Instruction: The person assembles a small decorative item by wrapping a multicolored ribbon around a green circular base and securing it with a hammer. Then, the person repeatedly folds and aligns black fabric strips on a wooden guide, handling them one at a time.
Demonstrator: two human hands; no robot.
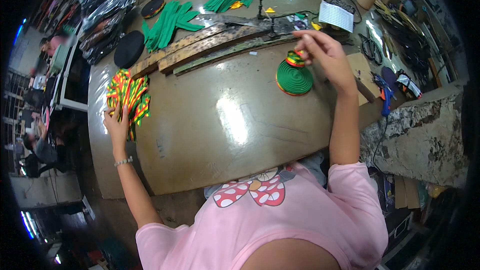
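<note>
At the upper right of the frame, our right hand (324, 55) pinches the loose striped end of a green webbing roll (294, 78) lying flat on the brown table (225, 120). At the left edge, our left hand (116, 122) rests with fingers spread on a pile of striped red, yellow and green strips (129, 95), with green strips (167, 22) beyond the wooden slats (210, 45).

At centre right a coiled roll of strap (294, 78) is green with a red and yellow edge. At the left, the pile of cut strips (128, 96) is striped red, yellow and green. In the upper middle, loose strips (168, 22) are plain green. The tabletop (225, 120) is glossy olive-brown. At the bottom, the shirt (280, 225) is pink, with a red white-dotted bow.
</note>
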